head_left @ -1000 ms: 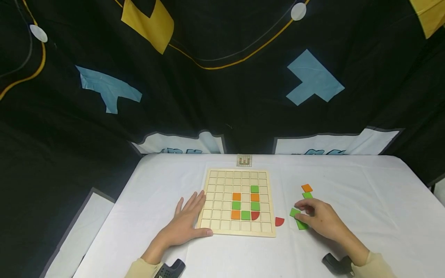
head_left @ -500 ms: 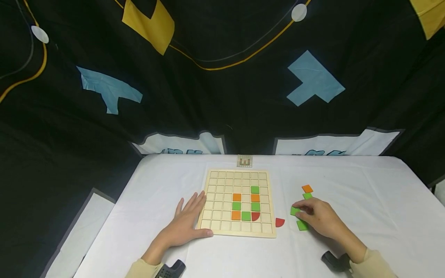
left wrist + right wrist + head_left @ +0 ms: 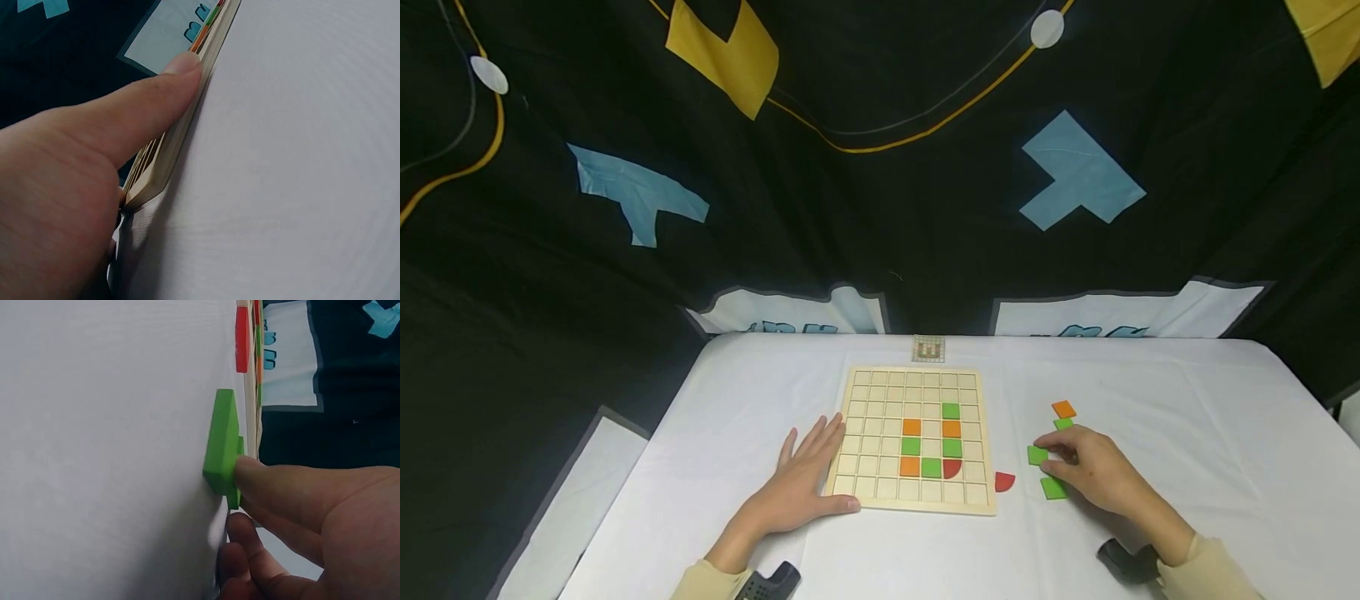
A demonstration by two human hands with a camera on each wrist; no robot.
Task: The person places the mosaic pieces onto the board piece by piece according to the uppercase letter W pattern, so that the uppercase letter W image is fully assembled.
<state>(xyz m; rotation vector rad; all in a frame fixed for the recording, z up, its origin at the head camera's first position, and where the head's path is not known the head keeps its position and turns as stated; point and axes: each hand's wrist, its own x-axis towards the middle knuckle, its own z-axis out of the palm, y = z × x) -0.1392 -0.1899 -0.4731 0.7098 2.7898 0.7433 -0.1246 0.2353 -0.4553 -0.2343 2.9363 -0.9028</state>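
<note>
Seen from the head camera, a person in beige sleeves (image 3: 709,579) is working at a white-clothed worktop (image 3: 1195,417). The left hand (image 3: 793,496) is lying with fingers spread at the left edge of a pale wooden grid board (image 3: 925,505), its thumb resting by the near left corner. The board is carrying two columns of flat pieces: orange, green and orange squares (image 3: 911,447) on the left; green, orange and green squares (image 3: 952,429) above a red quarter-circle (image 3: 952,469) on the right. A single green square (image 3: 931,467) is sitting between their lower ends. Toward the worktop's right edge, the right hand (image 3: 1093,471) is pinching a flat green square tile (image 3: 1036,456) between thumb and finger. A second green tile (image 3: 1054,489) is lying closer to the worktop's front edge; a third green tile (image 3: 1063,424) and an orange tile (image 3: 1064,409) are lying toward the back edge. A loose red quarter-circle (image 3: 1004,482) is lying just beside the board's right edge.

In the left wrist view, the thumb is stretching straight onto the board's near edge.

In the right wrist view, the thumb is meeting green, two green tiles overlapping there.
</note>
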